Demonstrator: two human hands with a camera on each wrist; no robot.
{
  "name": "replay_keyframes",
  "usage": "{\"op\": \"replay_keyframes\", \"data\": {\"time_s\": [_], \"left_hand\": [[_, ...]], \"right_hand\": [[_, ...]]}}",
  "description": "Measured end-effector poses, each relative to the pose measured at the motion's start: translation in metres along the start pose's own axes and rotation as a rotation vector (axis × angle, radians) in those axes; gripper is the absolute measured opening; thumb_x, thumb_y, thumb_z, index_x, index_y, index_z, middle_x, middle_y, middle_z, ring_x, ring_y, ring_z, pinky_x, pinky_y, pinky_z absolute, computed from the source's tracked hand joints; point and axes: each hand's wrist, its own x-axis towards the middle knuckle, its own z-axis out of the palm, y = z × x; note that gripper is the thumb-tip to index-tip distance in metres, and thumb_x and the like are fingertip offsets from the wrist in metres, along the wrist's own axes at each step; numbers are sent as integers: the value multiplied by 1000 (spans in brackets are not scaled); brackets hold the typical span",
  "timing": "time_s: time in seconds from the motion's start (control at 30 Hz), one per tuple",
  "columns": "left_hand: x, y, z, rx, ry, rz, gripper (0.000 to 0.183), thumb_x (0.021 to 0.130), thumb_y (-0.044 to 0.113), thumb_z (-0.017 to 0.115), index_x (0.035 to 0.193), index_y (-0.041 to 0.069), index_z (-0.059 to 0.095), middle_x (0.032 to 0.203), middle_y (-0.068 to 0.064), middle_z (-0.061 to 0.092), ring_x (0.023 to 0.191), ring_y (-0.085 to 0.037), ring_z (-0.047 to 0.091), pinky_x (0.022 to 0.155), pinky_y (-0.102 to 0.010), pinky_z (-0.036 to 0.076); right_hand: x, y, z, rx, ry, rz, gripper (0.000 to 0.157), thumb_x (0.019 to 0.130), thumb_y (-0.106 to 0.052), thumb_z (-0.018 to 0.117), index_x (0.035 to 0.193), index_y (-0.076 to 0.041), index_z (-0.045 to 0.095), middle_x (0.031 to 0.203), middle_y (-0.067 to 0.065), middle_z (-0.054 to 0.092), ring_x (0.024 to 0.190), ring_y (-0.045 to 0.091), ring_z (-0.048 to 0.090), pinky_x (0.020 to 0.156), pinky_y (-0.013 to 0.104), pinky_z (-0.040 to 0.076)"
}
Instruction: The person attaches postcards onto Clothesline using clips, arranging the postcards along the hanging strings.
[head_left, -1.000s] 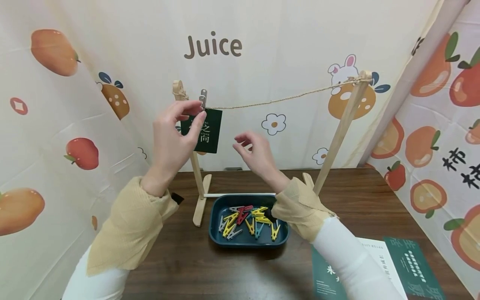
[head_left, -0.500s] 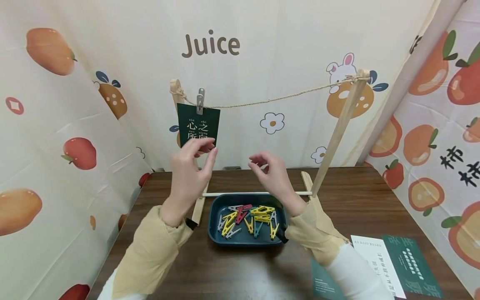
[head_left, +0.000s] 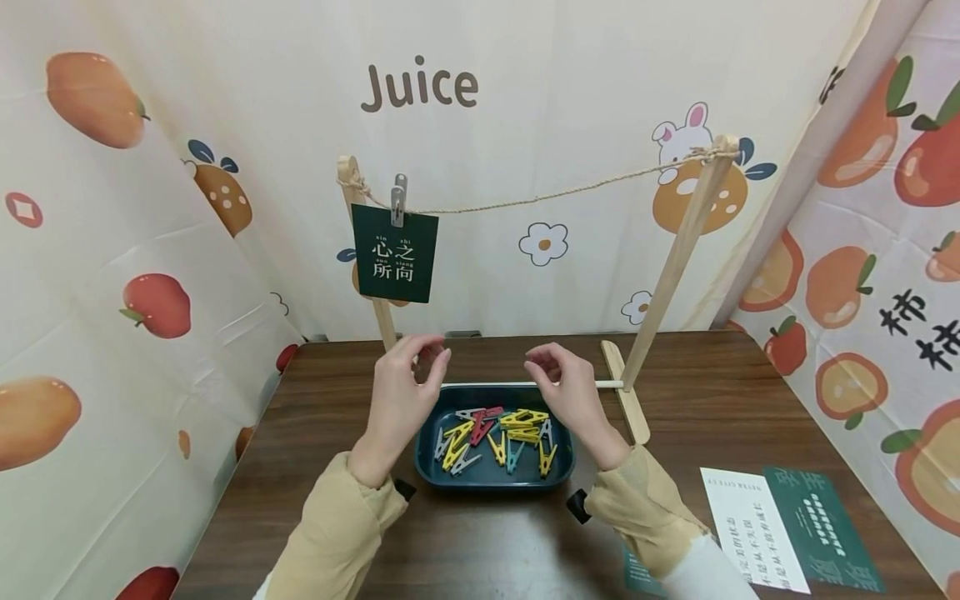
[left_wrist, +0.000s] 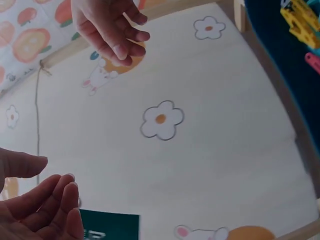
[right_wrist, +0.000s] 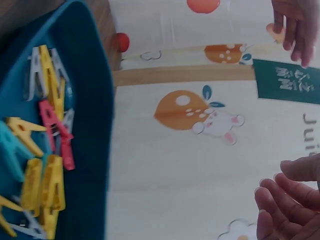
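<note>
A dark green card (head_left: 395,254) with white characters hangs at the left end of a twine line (head_left: 540,200), held by a grey clothespin (head_left: 398,202). My left hand (head_left: 407,387) hovers below the card, near the tray's left rim, fingers loosely bent around nothing. Over the tray's right side, my right hand (head_left: 573,392) is likewise relaxed and holds nothing. Beneath and between both hands stands a dark blue tray (head_left: 495,483) of yellow, red, grey and teal clothespins (right_wrist: 47,190). In the left wrist view the card (left_wrist: 112,225) shows only partly.
Two wooden posts (head_left: 675,267) carry the twine, joined low down by a white rod (head_left: 609,385). At the table's right lie a white card (head_left: 753,529) and a green card (head_left: 825,529). Another teal card (head_left: 641,575) is partly covered by my right sleeve.
My left hand has let go of the clothespin on the line and come down toward the tray. My right hand has moved right and lower. The card stays hanging.
</note>
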Motion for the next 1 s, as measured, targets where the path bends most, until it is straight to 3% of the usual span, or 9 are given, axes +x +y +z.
{"op": "replay_keyframes", "data": {"time_s": [0.33, 0.8, 1.0], "left_hand": [[-26, -23, 24, 35, -71, -114, 13, 80, 7, 65, 91, 1, 63, 81, -7, 60, 73, -18, 56, 64, -35, 48], [-52, -51, 56, 76, -192, -201, 14, 80, 8, 66, 90, -2, 63, 75, -5, 58, 67, -19, 55, 59, -28, 45], [-60, -60, 71, 73, -215, -226, 13, 78, 6, 67, 87, -3, 63, 72, -7, 59, 65, -18, 55, 57, -26, 45]], "right_hand": [[-23, 28, 9, -49, 17, 118, 11, 83, -8, 62, 92, -2, 63, 80, 6, 61, 68, 15, 55, 59, 30, 48], [-47, 71, 17, -189, 68, 200, 9, 80, -4, 64, 87, 1, 63, 75, 7, 60, 63, 17, 55, 56, 31, 46], [-54, 83, 21, -243, 35, 277, 15, 79, -7, 65, 89, 4, 61, 74, 7, 57, 64, 20, 55, 55, 32, 44]]}}
